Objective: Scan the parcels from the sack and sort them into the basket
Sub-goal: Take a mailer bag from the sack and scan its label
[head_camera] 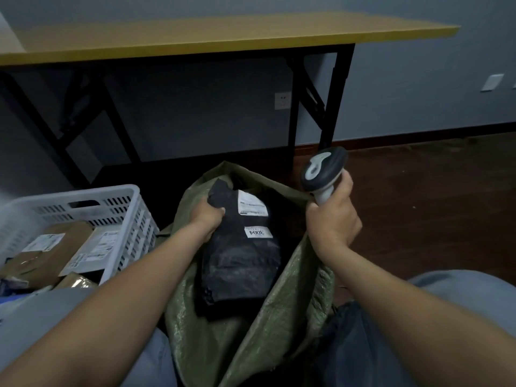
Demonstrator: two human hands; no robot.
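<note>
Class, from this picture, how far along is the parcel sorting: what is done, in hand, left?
Done: several labelled parcels lie in the white basket. In hand: the left hand grips a black parcel inside the green sack; the right hand holds the barcode scanner. Left: scanning this parcel and moving it to the basket.

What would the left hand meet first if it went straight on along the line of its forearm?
The left hand grips the parcel; pushing on, it would likely press that into the far wall of the sack, though depth is unclear.

Dim, flat indoor light, soft focus, wide-angle bending at edges
</note>
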